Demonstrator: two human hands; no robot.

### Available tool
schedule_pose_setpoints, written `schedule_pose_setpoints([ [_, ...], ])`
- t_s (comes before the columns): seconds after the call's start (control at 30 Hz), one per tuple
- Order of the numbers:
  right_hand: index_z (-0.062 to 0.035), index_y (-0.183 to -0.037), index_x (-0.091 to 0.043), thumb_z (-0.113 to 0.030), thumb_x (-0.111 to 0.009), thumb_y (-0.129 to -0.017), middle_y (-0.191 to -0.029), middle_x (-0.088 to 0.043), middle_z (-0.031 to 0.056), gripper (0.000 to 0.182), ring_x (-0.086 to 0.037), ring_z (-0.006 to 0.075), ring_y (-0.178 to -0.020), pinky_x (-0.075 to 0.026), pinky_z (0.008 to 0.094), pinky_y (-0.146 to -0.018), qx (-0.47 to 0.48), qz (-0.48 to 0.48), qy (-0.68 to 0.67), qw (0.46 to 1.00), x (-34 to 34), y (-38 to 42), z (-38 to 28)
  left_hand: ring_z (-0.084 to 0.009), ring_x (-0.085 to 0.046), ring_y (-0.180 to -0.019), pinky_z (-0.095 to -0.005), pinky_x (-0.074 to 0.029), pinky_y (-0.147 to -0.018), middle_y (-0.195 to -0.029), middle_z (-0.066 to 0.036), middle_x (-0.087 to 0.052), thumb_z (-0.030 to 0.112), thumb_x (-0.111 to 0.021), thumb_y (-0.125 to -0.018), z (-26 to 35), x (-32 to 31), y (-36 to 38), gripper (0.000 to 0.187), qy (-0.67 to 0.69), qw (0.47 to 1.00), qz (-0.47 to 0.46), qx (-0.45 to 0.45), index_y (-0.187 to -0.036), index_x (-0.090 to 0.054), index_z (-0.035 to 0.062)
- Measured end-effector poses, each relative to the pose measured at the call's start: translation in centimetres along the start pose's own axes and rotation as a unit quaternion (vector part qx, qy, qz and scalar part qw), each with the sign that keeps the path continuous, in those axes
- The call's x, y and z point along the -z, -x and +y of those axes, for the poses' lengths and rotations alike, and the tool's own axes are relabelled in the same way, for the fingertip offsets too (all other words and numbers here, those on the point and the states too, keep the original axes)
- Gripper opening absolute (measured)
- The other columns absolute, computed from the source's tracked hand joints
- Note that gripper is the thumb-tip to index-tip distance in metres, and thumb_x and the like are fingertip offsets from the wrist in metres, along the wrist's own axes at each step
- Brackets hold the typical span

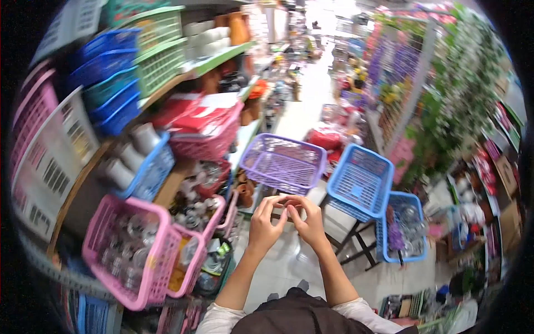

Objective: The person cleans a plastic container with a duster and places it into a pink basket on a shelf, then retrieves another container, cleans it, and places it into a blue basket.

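Note:
My left hand (268,222) and my right hand (306,222) meet in front of my body, above the floor. Their bent fingertips touch, and a gap shows between the thumbs and the fingers. I see nothing held in either. Just beyond them is a purple plastic basket (283,163), with only its slatted inside showing. To the right of it, a blue plastic basket (360,181) rests on a dark-legged stool (360,239). Neither hand touches a basket.
A pink basket (158,273) of clear glassware juts out at the lower left. Shelves (222,64) with stacked baskets line the left side. Another blue basket (401,258) holds glassware at right. Artificial flowers (445,100) hang beyond it. A bright aisle (306,100) runs ahead.

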State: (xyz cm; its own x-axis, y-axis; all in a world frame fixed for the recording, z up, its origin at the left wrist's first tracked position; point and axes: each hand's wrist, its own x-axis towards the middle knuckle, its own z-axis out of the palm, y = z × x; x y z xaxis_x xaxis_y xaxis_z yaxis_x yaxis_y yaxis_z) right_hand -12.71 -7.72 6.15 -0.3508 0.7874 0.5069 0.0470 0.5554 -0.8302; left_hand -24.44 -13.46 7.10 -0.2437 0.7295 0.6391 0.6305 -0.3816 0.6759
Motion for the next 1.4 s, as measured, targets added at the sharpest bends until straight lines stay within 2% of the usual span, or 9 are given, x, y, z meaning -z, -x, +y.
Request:
schedule_pose_setpoints([
  [0.37, -0.0026, -0.104, -0.059, -0.005, -0.059, -0.079, -0.086, -0.063, 0.0135, 0.025, -0.061, 0.0231, -0.076, -0.048, 0.0326, -0.071, -0.088, 0.198, 0.181, 0.959, 21.2, 6.4, 5.5, -0.0200, -0.061, -0.082, -0.0319, -0.048, -0.074, -0.096, -0.010, -0.057, 0.002, -0.063, -0.075, 6.2, -21.7, -2.0, 0.032, 0.153, 0.962, -0.202, -0.103, -0.106, -0.057, 0.0041],
  [0.67, -0.0024, -0.101, -0.059, -0.009, -0.061, -0.078, -0.085, -0.062, 0.0139, 0.024, -0.061, 0.0256, -0.078, -0.047, 0.0347, -0.072, -0.213, 0.306, 0.248, 0.894, 30.5, 15.9, 11.3, -0.0207, -0.062, -0.080, -0.0325, -0.047, -0.073, -0.096, -0.011, -0.058, 0.006, -0.063, -0.077, 9.7, -32.6, 1.6, 0.028, 0.196, 0.910, -0.345, -0.124, -0.104, -0.057, 0.0040],
  [0.73, -0.0032, -0.102, -0.058, -0.011, -0.063, -0.075, -0.091, -0.060, 0.0145, 0.028, -0.057, 0.0286, -0.089, -0.045, 0.0379, -0.079, -0.250, 0.299, 0.373, 0.842, 31.9, 18.6, 14.6, -0.0212, -0.062, -0.079, -0.0325, -0.047, -0.073, -0.094, -0.011, -0.058, 0.007, -0.063, -0.077, 10.3, -34.0, 2.4, 0.027, 0.203, 0.901, -0.366, -0.116, -0.103, -0.057, 0.0037],
  [0.8, -0.0047, -0.107, -0.057, -0.014, -0.063, -0.073, -0.102, -0.057, 0.0166, 0.035, -0.053, 0.0332, -0.094, -0.043, 0.0419, -0.084, -0.277, 0.296, 0.394, 0.825, 32.8, 21.6, 18.5, -0.0214, -0.062, -0.078, -0.0326, -0.047, -0.073, -0.093, -0.011, -0.058, 0.006, -0.063, -0.077, 10.3, -35.5, 2.8, 0.026, 0.189, 0.890, -0.399, -0.113, -0.103, -0.057, 0.0033],
  [0.87, -0.0070, -0.113, -0.052, -0.015, -0.064, -0.073, -0.109, -0.051, 0.0187, 0.043, -0.049, 0.0368, -0.104, -0.044, 0.0461, -0.084, -0.415, 0.244, 0.472, 0.739, 33.1, 23.0, 19.8, -0.0217, -0.060, -0.077, -0.0332, -0.047, -0.069, -0.091, -0.010, -0.058, 0.008, -0.064, -0.075, 9.8, -37.2, 3.2, 0.030, 0.190, 0.886, -0.409, -0.110, -0.104, -0.057, 0.0047],
  [0.9, -0.0071, -0.119, -0.048, -0.014, -0.062, -0.074, -0.116, -0.046, 0.0201, 0.048, -0.048, 0.0383, -0.105, -0.044, 0.0487, -0.084, -0.454, 0.219, 0.467, 0.727, 33.4, 23.7, 20.7, -0.0218, -0.060, -0.077, -0.0333, -0.047, -0.070, -0.091, -0.010, -0.058, 0.009, -0.064, -0.075, 9.5, -38.1, 3.4, 0.030, 0.188, 0.885, -0.412, -0.106, -0.104, -0.057, 0.0049],
  [1.2, -0.0037, -0.118, -0.046, -0.008, -0.054, -0.076, -0.109, -0.052, 0.0220, 0.043, -0.054, 0.0397, -0.100, -0.047, 0.0477, -0.080, -0.515, 0.197, 0.416, 0.723, 35.9, 26.4, 26.4, -0.0206, -0.063, -0.080, -0.0320, -0.048, -0.068, -0.097, -0.012, -0.060, 0.009, -0.064, -0.077, 6.6, -47.8, 4.9, 0.029, 0.190, 0.876, -0.435, -0.091, -0.104, -0.057, 0.0033],
  [1.3, -0.0014, -0.112, -0.048, -0.014, -0.055, -0.075, -0.090, -0.061, 0.0261, 0.040, -0.060, 0.0408, -0.085, -0.048, 0.0482, -0.076, -0.519, 0.219, 0.344, 0.752, 37.5, 26.5, 27.1, -0.0222, -0.063, -0.080, -0.0331, -0.048, -0.071, -0.098, -0.012, -0.060, 0.006, -0.063, -0.076, 5.7, -51.6, 5.5, 0.027, 0.185, 0.872, -0.451, -0.043, -0.102, -0.057, 0.0025],
  [1.4, -0.0015, -0.105, -0.054, -0.021, -0.057, -0.076, -0.083, -0.062, 0.0248, 0.035, -0.061, 0.0403, -0.082, -0.048, 0.0478, -0.074, -0.542, 0.165, 0.348, 0.747, 39.6, 26.6, 26.8, -0.0226, -0.062, -0.080, -0.0326, -0.048, -0.072, -0.097, -0.012, -0.060, 0.006, -0.062, -0.076, 4.4, -54.7, 6.0, 0.025, 0.197, 0.872, -0.449, -0.010, -0.101, -0.058, 0.0023],
])
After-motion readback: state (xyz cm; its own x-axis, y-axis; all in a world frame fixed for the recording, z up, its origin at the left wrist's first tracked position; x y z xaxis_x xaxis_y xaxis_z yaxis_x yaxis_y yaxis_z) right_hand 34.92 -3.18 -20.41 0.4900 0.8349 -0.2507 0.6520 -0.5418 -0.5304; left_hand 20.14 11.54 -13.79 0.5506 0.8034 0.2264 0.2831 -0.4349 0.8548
